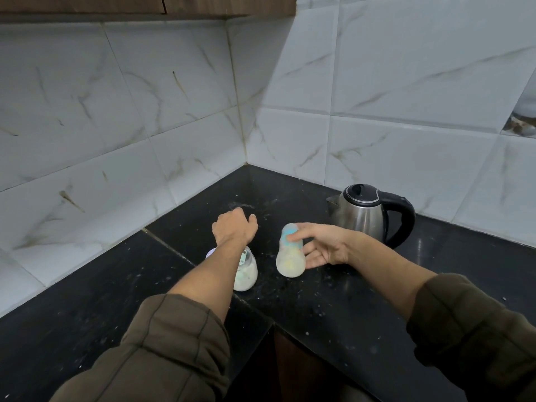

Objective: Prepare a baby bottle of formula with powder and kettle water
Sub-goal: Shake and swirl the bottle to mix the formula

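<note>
Mostly hidden under the left forearm (220,265): a clear jar (247,275) of white contents and a pale round shape (209,253) behind it, too covered to identify. Blurred past reading: the coloured print on the baby bottle (290,253). Out of sight past the knuckles: the fingertips of the left hand (233,227); cut off by the right edge: a dark patch (522,123) in the tiles.

- No word, brand, number or sign can be read anywhere in the view.
- The baby bottle (290,256), near the middle of the counter, carries teal and yellow print that is too blurred to read.
- The jar (246,272) just to its left shows a pale green mark, which is also illegible.
</note>
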The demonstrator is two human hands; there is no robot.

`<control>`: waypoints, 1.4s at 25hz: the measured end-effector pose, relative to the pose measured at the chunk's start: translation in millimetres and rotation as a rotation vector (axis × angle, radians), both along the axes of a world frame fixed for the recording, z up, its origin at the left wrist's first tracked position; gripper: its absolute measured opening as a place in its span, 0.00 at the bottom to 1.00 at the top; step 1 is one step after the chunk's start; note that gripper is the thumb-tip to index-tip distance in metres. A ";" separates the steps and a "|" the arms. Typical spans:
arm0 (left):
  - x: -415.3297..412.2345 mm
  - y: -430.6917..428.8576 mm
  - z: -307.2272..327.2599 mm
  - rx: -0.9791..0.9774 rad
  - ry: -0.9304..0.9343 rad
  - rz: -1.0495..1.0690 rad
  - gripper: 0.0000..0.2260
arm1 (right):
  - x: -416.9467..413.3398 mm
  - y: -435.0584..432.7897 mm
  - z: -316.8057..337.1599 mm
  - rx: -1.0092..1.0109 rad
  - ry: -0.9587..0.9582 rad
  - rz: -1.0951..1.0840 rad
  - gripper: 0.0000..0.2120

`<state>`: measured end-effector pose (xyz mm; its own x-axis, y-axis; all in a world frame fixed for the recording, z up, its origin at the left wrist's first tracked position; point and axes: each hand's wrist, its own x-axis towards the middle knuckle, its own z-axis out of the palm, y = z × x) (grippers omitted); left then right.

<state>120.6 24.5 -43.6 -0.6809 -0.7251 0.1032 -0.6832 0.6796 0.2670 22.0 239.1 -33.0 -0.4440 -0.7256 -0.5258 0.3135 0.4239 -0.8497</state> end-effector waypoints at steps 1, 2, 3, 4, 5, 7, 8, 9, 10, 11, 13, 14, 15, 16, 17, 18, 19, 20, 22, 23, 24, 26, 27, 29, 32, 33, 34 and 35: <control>-0.1 0.6 -0.6 0.001 0.003 -0.001 0.20 | -1.7 -0.7 1.0 -0.004 -0.010 -0.013 0.31; 0.5 0.6 -1.1 0.000 0.003 -0.001 0.20 | -5.0 -1.8 2.0 -0.002 -0.013 -0.089 0.31; 1.1 0.4 -1.1 -0.005 0.002 -0.002 0.20 | -7.6 -1.6 1.9 -0.005 -0.013 -0.175 0.31; 1.6 0.5 -1.0 -0.007 0.000 -0.002 0.19 | -9.3 -0.5 2.0 -0.002 -0.009 -0.219 0.32; 1.7 0.6 -0.8 -0.004 -0.002 -0.001 0.19 | -8.1 0.4 3.4 0.012 -0.019 -0.205 0.32; 1.8 1.1 -0.3 -0.002 -0.007 -0.001 0.19 | -2.5 0.8 2.1 0.037 -0.016 -0.017 0.33; 1.3 1.7 0.2 -0.005 -0.007 -0.003 0.19 | 0.4 1.1 2.0 0.033 -0.001 0.043 0.34; 0.9 2.1 0.5 -0.006 -0.004 -0.005 0.19 | 0.7 0.9 3.1 0.021 0.007 0.047 0.33; 0.8 1.8 0.5 -0.005 -0.002 -0.006 0.20 | -1.2 -0.2 5.0 -0.001 0.016 -0.010 0.32; 0.5 1.1 0.7 -0.006 -0.003 -0.008 0.20 | -3.6 -1.6 6.6 -0.037 0.036 -0.122 0.30; 0.2 0.0 0.1 -0.001 -0.008 -0.007 0.20 | -9.7 -1.9 7.7 -0.137 0.050 -0.304 0.27; 0.1 -0.4 -0.5 0.001 -0.011 -0.004 0.20 | -9.6 -1.6 7.5 -0.151 0.069 -0.286 0.27; 0.0 -0.6 -1.1 0.002 -0.014 -0.002 0.21 | -7.0 -0.8 6.8 -0.144 0.094 -0.198 0.29; -0.2 -0.7 -1.4 0.001 -0.014 -0.003 0.21 | -3.5 0.2 6.0 -0.139 0.108 -0.086 0.32; -0.9 -1.0 -1.7 0.003 -0.009 -0.003 0.21 | -2.0 1.8 4.9 -0.145 0.118 0.001 0.35; -2.0 -1.3 -2.1 0.007 -0.004 -0.003 0.21 | -2.2 3.1 4.7 -0.166 0.135 0.033 0.39; -2.6 -1.7 -2.4 0.005 -0.002 -0.002 0.21 | -3.4 2.5 5.6 -0.202 0.164 0.000 0.42; -2.7 -2.3 -2.2 0.001 -0.004 -0.001 0.21 | -4.5 0.5 7.0 -0.249 0.165 -0.089 0.43; -3.3 -3.2 -2.1 0.008 -0.001 0.002 0.21 | -7.4 -1.2 9.8 -0.292 0.131 -0.186 0.44; -4.0 -3.1 -2.4 0.012 0.001 0.004 0.21 | -6.8 -1.2 11.1 -0.283 0.144 -0.118 0.43; -4.4 -2.8 -2.5 0.012 0.000 0.003 0.21 | -6.0 -1.2 11.9 -0.257 0.157 -0.003 0.43; -5.5 -2.9 -1.3 0.018 0.003 -0.003 0.21 | -4.7 0.2 13.2 -0.231 0.184 0.122 0.44; -6.5 -3.8 -1.2 0.022 0.007 -0.003 0.21 | -5.5 -0.3 14.6 -0.243 0.203 0.083 0.44; -6.0 -5.9 -0.3 0.014 0.007 -0.001 0.20 | -7.6 -4.0 16.7 -0.290 0.181 -0.106 0.44; -6.8 -5.1 -0.2 0.016 0.008 0.005 0.20 | -4.3 -4.9 15.6 -0.259 0.202 0.014 0.44; -7.7 -4.6 -0.5 0.015 0.007 0.003 0.20 | -2.7 -4.5 14.0 -0.247 0.203 0.078 0.44; -8.0 -4.4 -1.0 0.015 0.007 0.001 0.20 | -1.3 -3.9 13.0 -0.252 0.209 0.087 0.44; -8.0 -4.8 -1.1 0.016 0.008 0.001 0.20 | -1.6 -4.0 13.1 -0.271 0.219 0.032 0.44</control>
